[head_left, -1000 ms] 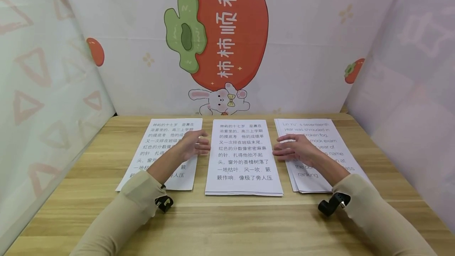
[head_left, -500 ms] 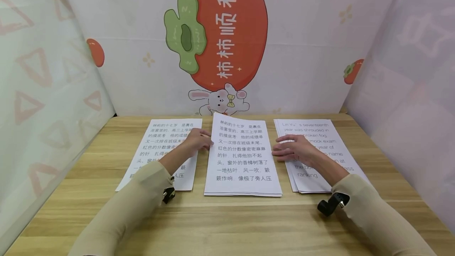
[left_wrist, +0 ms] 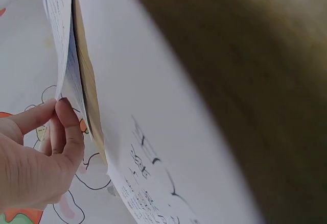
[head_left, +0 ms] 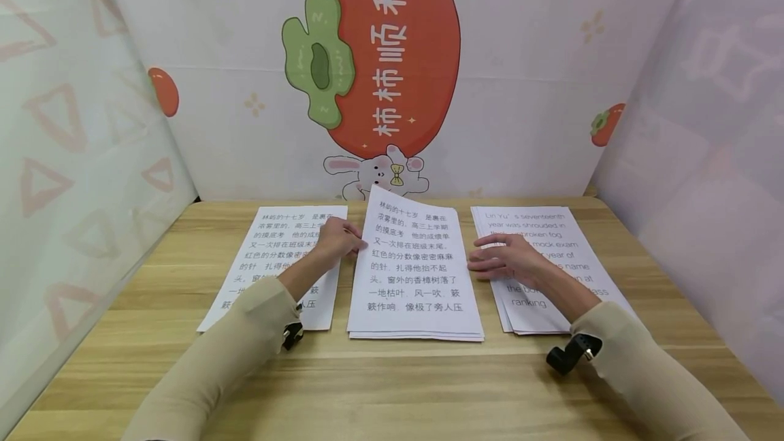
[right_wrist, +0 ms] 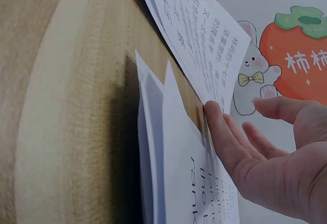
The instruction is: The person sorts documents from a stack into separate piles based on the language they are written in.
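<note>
My left hand (head_left: pixel 337 239) pinches the left edge of the top sheet (head_left: pixel 413 279), printed with Chinese text, in the middle stack. That edge is lifted, with the far left corner tipped up. In the left wrist view, thumb and fingertip (left_wrist: pixel 65 113) meet on the paper's edge, and a gap shows between the raised sheet and the pages beneath. My right hand (head_left: pixel 513 258) hovers over the right stack (head_left: pixel 572 237) of English pages, its fingers relaxed and holding nothing. Its fingertips (right_wrist: pixel 212 113) are right by the middle stack's right edge. The left arm partly covers the left stack (head_left: pixel 278 237).
All three paper stacks lie in a row on the wooden table (head_left: pixel 392 393). Sheets in the right stack are slightly fanned at the near left corner. A white backdrop (head_left: pixel 527 73) with a large persimmon print rises behind the table, with pale walls at both sides.
My left hand has moved right onto the middle stack, pinched the top sheet and raised its left edge. The sheet has shifted slightly left. My right hand has stayed in place.
</note>
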Tool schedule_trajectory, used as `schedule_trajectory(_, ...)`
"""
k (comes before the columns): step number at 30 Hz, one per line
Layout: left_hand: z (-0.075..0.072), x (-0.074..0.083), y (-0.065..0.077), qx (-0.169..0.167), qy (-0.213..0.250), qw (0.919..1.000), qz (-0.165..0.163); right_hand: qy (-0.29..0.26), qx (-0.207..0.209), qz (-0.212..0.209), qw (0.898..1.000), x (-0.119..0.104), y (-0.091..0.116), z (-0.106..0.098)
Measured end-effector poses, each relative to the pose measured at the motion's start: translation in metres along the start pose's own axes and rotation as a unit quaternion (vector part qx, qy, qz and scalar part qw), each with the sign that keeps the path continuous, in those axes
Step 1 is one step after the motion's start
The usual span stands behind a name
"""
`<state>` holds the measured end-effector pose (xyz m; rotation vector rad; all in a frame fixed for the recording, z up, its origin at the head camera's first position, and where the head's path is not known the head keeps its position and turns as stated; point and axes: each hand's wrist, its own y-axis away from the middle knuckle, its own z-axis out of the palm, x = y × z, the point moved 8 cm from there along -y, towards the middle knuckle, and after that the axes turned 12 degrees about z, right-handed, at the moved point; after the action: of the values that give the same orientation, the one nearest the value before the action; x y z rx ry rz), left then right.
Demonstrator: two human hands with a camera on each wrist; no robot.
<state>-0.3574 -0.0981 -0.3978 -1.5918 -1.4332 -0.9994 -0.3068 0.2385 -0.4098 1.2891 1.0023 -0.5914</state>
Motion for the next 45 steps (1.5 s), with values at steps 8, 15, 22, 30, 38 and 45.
schedule_trajectory(8,-0.012,0.001,0.002,0.0,-0.009,0.9999,0.013,0.005,0.0,-0.004,1.0,0.0,-0.002,0.002)
schedule_trajectory(15,-0.015,0.002,0.003,-0.013,0.028,0.9995,-0.009,0.028,0.021,-0.028,0.999,-0.003,-0.002,0.002)
schedule_trajectory(22,-0.013,-0.002,0.006,-0.026,0.07,0.9968,-0.029,0.03,0.027,-0.035,0.999,-0.008,-0.004,0.01)
schedule_trajectory(30,-0.013,-0.002,0.006,-0.044,0.09,0.9946,-0.029,0.023,0.029,-0.038,0.999,-0.011,-0.01,0.016)
schedule_trajectory(38,-0.016,-0.003,0.013,-0.041,0.092,0.9945,-0.028,0.018,0.036,-0.055,0.998,-0.007,-0.015,0.018)
schedule_trajectory(45,-0.017,-0.005,0.01,-0.037,0.104,0.9936,-0.022,0.025,0.031,-0.063,0.997,-0.01,-0.017,0.02)
